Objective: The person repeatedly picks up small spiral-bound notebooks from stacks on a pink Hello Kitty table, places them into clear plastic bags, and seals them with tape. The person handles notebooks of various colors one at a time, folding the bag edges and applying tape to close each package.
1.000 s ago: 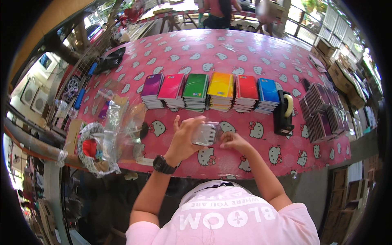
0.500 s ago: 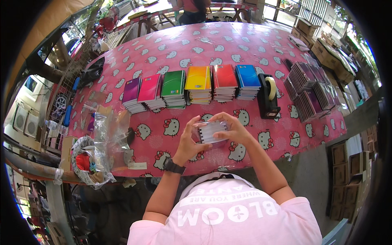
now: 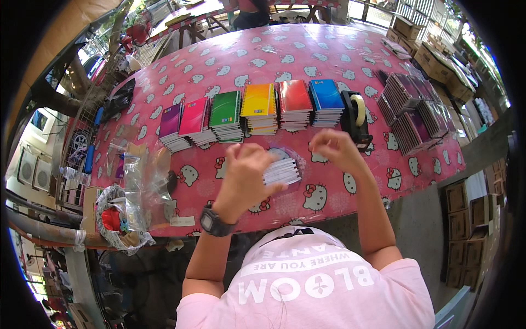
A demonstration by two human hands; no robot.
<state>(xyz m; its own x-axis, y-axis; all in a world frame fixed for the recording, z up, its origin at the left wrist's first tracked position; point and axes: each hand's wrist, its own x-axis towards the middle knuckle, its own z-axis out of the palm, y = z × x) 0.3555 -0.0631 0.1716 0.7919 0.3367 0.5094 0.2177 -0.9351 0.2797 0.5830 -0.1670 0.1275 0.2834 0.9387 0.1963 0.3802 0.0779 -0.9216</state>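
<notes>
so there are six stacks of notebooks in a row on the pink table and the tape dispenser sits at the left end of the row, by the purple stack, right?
Not quite. The head view shows the black tape dispenser at the right end of the row, beside the blue stack, not by the purple stack. The rest holds: six stacks in a row on the pink table.

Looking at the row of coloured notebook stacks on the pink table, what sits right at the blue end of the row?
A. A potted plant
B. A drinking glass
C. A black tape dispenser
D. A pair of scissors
C: just beside the blue notebook stack, a black tape dispenser with a pale roll of tape stands on the pink table, close above the person's right hand.
</notes>
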